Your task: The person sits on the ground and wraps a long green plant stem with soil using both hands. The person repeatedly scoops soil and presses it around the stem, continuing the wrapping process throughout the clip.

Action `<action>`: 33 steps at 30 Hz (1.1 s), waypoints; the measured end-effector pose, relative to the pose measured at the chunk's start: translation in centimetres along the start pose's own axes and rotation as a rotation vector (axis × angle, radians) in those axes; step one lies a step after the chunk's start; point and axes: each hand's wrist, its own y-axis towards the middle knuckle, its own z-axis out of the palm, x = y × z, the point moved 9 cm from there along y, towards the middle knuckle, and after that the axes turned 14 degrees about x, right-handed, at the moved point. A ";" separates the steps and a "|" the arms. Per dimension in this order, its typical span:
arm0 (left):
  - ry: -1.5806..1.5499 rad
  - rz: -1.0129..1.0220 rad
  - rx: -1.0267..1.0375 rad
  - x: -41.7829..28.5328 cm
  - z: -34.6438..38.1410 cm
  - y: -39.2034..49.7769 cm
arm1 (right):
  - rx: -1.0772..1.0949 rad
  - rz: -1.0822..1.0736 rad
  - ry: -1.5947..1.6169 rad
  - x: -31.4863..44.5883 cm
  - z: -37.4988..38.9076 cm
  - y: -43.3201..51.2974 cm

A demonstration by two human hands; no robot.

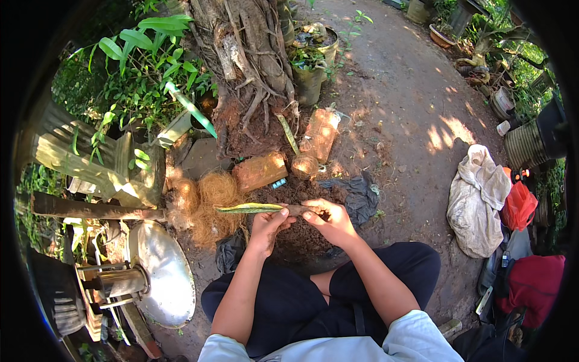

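Observation:
A yellow-edged green snake plant leaf (249, 208) lies level across both hands, above a heap of dark brown soil (294, 244). My left hand (270, 228) pinches it near its lower end, thumb on top. My right hand (331, 221) closes around the brown, soil-like clump (297, 210) at the leaf's base; its fingers hide part of the clump. Black plastic sheeting (362, 194) shows beside the soil. Left of the hands sit tangled bundles of coconut fibre (217, 190). A second variegated leaf (288, 133) leans near a ball of twine (305, 165).
Bricks (260, 171) lie beyond the soil, before a thick, rooted tree trunk (249, 59). A round metal dish (160, 273) stands at left. On the right are a pale sack (477, 199), a red plastic bag (519, 206) and a ribbed pot (524, 145).

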 end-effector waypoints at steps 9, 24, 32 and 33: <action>-0.079 0.066 -0.034 -0.8 -0.3 -0.2 | -0.129 -0.022 0.191 -0.5 -0.7 -0.1; -0.393 0.375 0.008 -7.2 -1.6 -2.3 | -0.392 -0.117 0.322 -4.8 -5.0 0.1; -0.094 0.438 -0.068 -11.2 -2.0 -5.3 | -0.295 0.097 -0.338 -5.6 -3.3 0.0; -0.083 0.422 -0.070 -11.3 -2.1 -5.5 | -0.281 0.096 -0.406 -5.4 -2.9 -0.1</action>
